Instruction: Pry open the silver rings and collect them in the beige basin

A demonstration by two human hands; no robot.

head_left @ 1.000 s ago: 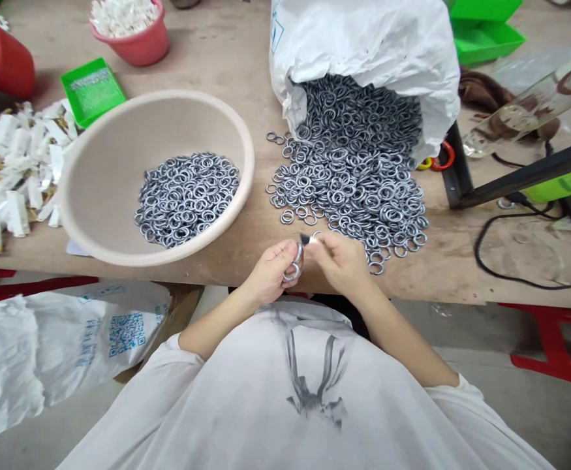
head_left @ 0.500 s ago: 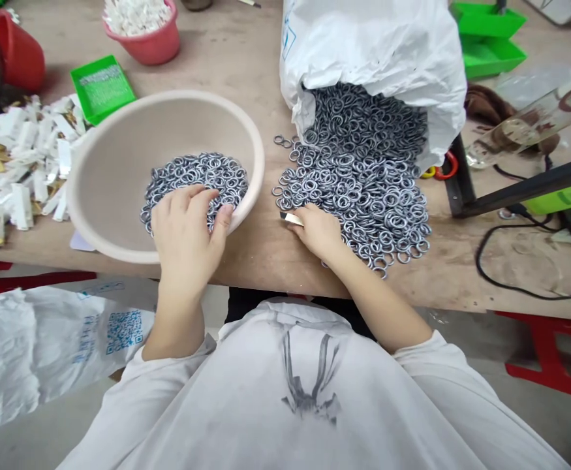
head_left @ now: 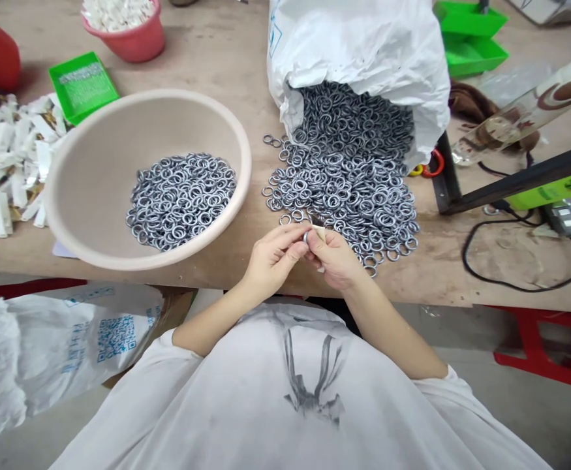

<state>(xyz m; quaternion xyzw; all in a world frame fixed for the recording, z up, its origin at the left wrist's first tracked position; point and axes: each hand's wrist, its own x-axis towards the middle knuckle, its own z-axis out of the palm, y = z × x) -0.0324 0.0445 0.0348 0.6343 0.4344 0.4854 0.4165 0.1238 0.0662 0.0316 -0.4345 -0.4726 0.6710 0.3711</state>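
Note:
My left hand [head_left: 273,260] and my right hand [head_left: 337,258] meet at the table's front edge, fingertips together. A single grey metal ring [head_left: 306,237] is pinched in my left fingertips, against my right thumb. My right hand is closed on a small flat cream-coloured tool [head_left: 319,232] with a dark end, partly hidden by the fingers. Just beyond my hands spreads a loose pile of metal rings [head_left: 348,189]. It spills from the mouth of a white sack [head_left: 358,46]. On the left, a large beige basin [head_left: 84,176] holds many more rings [head_left: 182,199].
White clip-like parts [head_left: 11,156] are heaped left of the basin. Behind them stand a green tray [head_left: 83,88] and a pink bowl [head_left: 128,36] of white pieces. At right are a dark metal bar [head_left: 530,176], a black cable [head_left: 466,254] and a clear tube [head_left: 500,124].
My left hand has left the rings in the basin and moved right to meet my right hand. A ring now shows between the fingertips. The view has shifted slightly right.

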